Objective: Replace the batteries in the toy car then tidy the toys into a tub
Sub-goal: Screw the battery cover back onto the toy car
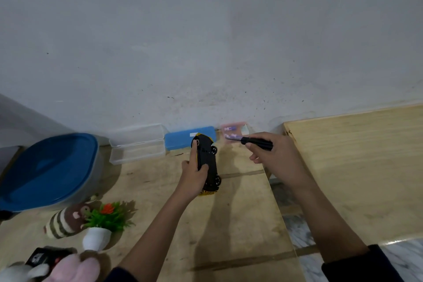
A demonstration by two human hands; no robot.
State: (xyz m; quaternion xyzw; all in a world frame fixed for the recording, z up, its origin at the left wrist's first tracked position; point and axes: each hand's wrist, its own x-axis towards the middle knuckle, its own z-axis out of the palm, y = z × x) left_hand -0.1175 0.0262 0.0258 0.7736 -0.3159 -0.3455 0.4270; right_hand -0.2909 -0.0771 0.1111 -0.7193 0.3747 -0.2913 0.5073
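Tub (45, 167), blue-lidded, far left on bench (229, 224). Left hand (192, 174), forearm reaching forward, grip wrapped round toy car (207, 160), underside up, mid-bench. Right hand (274, 158) raised just beside car, grip closed on screwdriver (254, 142), tip pointing left.

Dim, cool light, soft shadows; wide-angle bend at edges, slight blur esp. bottom-left corner.
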